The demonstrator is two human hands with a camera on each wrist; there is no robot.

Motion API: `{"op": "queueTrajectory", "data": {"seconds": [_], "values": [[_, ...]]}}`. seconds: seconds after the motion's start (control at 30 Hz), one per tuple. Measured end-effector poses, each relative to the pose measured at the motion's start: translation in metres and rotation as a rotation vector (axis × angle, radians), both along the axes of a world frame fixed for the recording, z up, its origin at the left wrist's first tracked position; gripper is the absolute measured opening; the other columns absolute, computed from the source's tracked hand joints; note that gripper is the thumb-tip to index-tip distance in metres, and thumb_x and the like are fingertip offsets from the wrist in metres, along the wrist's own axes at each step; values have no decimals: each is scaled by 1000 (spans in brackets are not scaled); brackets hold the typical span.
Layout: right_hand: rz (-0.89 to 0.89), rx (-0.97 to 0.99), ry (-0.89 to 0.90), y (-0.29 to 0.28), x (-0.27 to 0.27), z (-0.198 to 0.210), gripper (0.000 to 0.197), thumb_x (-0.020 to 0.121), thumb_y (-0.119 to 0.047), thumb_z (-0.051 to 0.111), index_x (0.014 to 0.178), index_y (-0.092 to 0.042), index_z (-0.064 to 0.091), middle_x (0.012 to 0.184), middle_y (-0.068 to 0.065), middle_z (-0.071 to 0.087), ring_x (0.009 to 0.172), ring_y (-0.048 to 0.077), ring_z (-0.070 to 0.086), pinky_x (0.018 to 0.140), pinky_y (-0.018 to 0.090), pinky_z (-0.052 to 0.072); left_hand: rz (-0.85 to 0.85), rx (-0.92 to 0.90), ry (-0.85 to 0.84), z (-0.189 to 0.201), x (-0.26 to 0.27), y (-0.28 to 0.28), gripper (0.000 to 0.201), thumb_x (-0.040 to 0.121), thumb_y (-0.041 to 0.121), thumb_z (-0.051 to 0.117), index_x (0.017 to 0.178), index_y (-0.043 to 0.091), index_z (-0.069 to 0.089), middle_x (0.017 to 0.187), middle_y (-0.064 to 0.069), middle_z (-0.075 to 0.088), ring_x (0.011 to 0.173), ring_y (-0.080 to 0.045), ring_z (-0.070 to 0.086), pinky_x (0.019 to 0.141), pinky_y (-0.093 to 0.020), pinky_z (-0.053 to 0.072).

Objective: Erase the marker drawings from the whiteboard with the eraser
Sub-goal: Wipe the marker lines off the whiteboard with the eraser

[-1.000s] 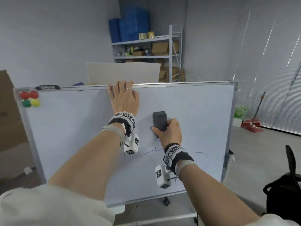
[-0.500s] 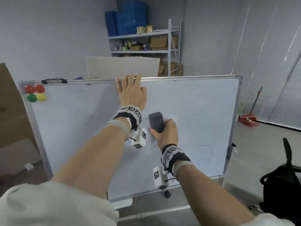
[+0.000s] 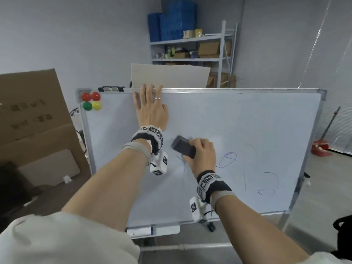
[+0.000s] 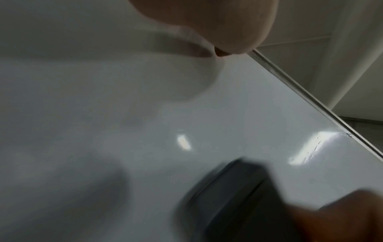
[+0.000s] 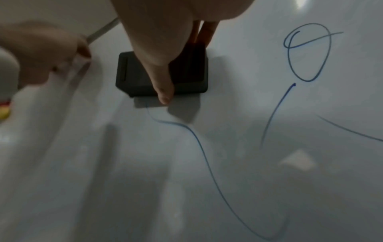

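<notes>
A white whiteboard point(image 3: 238, 119) on a wheeled stand fills the head view. My right hand point(image 3: 200, 153) grips a dark grey eraser point(image 3: 183, 149) point(image 5: 143, 72) flat against the board's middle, its thumb across the eraser's back. Blue marker lines point(image 3: 227, 160) point(image 5: 306, 52) lie right of and below the eraser: a loop, long strokes and small curls. My left hand point(image 3: 150, 109) lies flat and open on the board near its top edge, fingertips over the frame. In the left wrist view the eraser point(image 4: 238, 196) is blurred at the bottom.
Red, green and yellow magnets point(image 3: 91, 101) sit at the board's top left corner. A marker lies in the tray point(image 3: 152, 230) under the board. A big cardboard box point(image 3: 36, 115) stands on the left, shelving point(image 3: 192, 48) behind, a red dustpan point(image 3: 322, 147) on the right.
My right hand has carried the eraser down and left and tilted it. More blue lines show on the right. The left hand stays flat at the top edge.
</notes>
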State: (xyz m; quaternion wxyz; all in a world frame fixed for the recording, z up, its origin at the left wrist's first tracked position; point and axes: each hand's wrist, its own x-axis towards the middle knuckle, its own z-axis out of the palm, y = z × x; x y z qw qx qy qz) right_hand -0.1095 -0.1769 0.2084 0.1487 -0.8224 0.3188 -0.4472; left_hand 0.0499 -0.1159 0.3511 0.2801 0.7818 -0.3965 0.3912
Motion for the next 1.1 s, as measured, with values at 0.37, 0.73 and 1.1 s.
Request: {"op": "queueTrajectory", "data": {"seconds": [0.37,0.73,1.1], "values": [[-121,-125,-16,-2,0,25,48,64,-17,80,108,-27,64,106,2,57,95,30,49,80,36,40,-78,-1,14,-4,-5,-3,66,81,18,44,146,20,34,151,-8,34,148,-32,20,120,-57,12],[29,-112,266,-2,-32,-20,52,60,-18,83,105,-24,60,111,3,58,99,31,51,80,40,45,4,-141,134,-32,-34,13,76,83,16,41,155,20,18,163,-6,13,152,-28,8,123,-50,6],[48,-212,321,6,-60,-67,57,54,-16,89,104,-23,62,106,10,56,98,35,53,83,43,44,470,-100,998,-258,-95,87,66,88,17,52,148,5,26,156,-15,29,142,-32,31,117,-46,25]]}}
